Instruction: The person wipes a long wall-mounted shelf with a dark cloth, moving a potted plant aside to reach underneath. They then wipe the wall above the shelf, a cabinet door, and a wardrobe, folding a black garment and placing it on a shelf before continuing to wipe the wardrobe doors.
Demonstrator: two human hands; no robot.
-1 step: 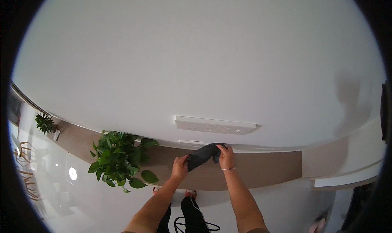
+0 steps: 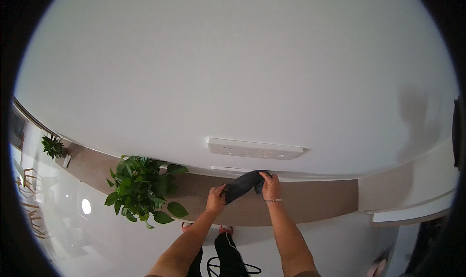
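A dark grey cloth [image 2: 241, 185] stretches between my two hands, bunched into a strip above the brown ledge [image 2: 310, 199]. My left hand [image 2: 216, 198] is closed on its left end. The cloth's right end is pinched by my right hand [image 2: 270, 185], whose wrist wears a thin bracelet; a loose corner hangs beside the fingers. Just beyond the cloth, a long white socket panel [image 2: 255, 149] is fixed to the white wall [image 2: 233, 73]. Lower down, a second white panel [image 2: 228, 170] is partly covered by the cloth.
A leafy green plant [image 2: 141, 189] spreads over the ledge to the left, and a smaller plant [image 2: 53, 147] stands at its far left end. White cabinetry [image 2: 412, 213] adjoins the right end. A black cable loop [image 2: 213, 265] shows by my legs. Wooden chair legs [image 2: 31, 180] are far left.
Both hands and the cloth have shifted very slightly to the right. The grip on the cloth looks the same.
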